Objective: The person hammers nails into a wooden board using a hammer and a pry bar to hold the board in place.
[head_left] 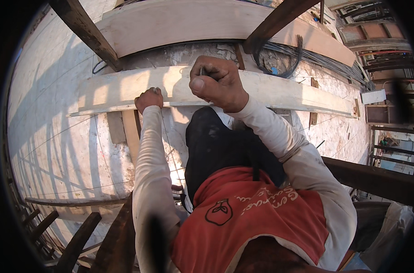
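Long board: a pale, lengthy board (280, 93) lies crosswise in front of the person, sunlit and striped with shadow, a narrow strip running along its near edge.
Left hand: the left hand (148, 98) is at that near edge, left of the knees, fingers bunched; something small and light shows by the fingertips, but I can't tell whether it is grasped.
Right hand: the right hand (218, 84) is clenched in front of the chest, appearing over the board from above; a thin grey sliver (202, 71) shows in the curl of the fingers, too small to name.
Under the board: two short pieces of wood (132, 129) stick out toward the person, just below the left hand.
Knees: dark trousers (216, 139) bent close to the board's near edge, beneath a red shirt (252, 214) with whitish sleeves.
Beyond the board: a wide plywood sheet (184, 25), with a bundle of dark wire (327, 62) beside it, partly looped.
Posts: one dark timber post (86, 34) at upper left, another (280, 22) at upper right.
Floor: a whitish, stained floor (57, 141), long shadows across its left side.
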A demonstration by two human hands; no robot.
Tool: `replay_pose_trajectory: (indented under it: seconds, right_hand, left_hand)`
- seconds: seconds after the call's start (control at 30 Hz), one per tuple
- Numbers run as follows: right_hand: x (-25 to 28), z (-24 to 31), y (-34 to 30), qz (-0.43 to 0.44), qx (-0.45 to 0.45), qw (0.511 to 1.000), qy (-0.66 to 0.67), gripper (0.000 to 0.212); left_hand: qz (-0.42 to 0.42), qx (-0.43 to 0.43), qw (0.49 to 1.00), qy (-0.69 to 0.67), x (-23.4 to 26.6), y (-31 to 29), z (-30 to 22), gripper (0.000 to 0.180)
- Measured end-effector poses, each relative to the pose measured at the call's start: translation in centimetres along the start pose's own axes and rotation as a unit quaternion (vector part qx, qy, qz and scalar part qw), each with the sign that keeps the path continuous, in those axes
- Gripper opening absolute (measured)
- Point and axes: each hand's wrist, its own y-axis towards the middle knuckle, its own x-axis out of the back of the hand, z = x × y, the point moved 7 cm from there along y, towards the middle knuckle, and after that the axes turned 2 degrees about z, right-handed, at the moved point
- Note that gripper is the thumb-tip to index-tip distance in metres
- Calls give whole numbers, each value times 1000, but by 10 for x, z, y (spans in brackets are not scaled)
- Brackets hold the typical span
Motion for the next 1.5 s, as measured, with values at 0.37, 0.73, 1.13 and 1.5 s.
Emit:
replay_pose_trajectory:
  seconds: [0.37,0.73,1.13,1.5]
  right_hand:
    - [42,32,-76,52,37,997,50,33]
    - [103,42,-199,-38,206,973,94,52]
    - [123,45,-229,-165,49,981,93,22]
    - [152,31,-241,-133,266,943,147,25]
  left_hand:
    - [46,38,998,-16,-1,2,6,47]
    - [-15,20,998,-55,0,-1,7,43]
    - [-23,-399,816,-418,-44,-134,-183,39]
    - [-92,-429,848,-298,-39,-160,-208,43]
